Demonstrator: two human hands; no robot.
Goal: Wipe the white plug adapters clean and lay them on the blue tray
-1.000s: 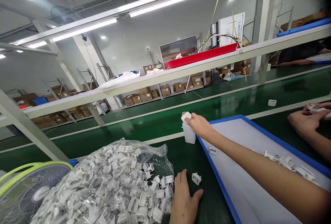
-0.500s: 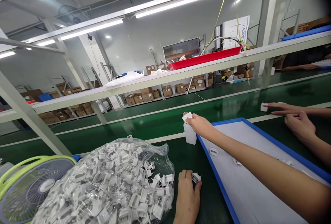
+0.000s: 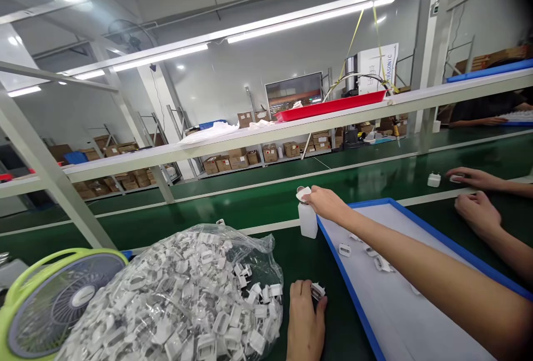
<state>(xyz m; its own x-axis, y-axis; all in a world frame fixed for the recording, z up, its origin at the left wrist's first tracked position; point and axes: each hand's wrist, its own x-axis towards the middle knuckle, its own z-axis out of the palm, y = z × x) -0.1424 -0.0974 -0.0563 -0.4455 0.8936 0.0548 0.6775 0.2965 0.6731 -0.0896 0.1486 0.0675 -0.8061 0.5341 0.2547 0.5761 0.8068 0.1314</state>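
Observation:
My left hand (image 3: 306, 316) rests on the green belt, thumb and fingers closed around a white plug housing (image 3: 317, 291) with metal pins. My right hand (image 3: 327, 202) reaches across the tray to the top of a white plastic bottle (image 3: 308, 221). Its fingers pinch a small white piece, perhaps a cloth (image 3: 303, 194), against the bottle's round metallic-looking top. Left of my left hand lies a clear plastic bag (image 3: 195, 289) full of white plug housings. Several white housings lie in the blue-rimmed tray (image 3: 353, 294) beneath my right forearm.
At the right, a co-worker's hands (image 3: 478, 208) work on the belt beside a white plug (image 3: 433, 180). A green-rimmed fan (image 3: 62, 300) stands at the left. Across the back runs a raised shelf (image 3: 250, 138) bearing a red tray (image 3: 333, 106).
The view has shifted slightly. Both my hands keep their grips, the right still at the bottle top. The co-worker's hand has moved off the white plug, onto another piece.

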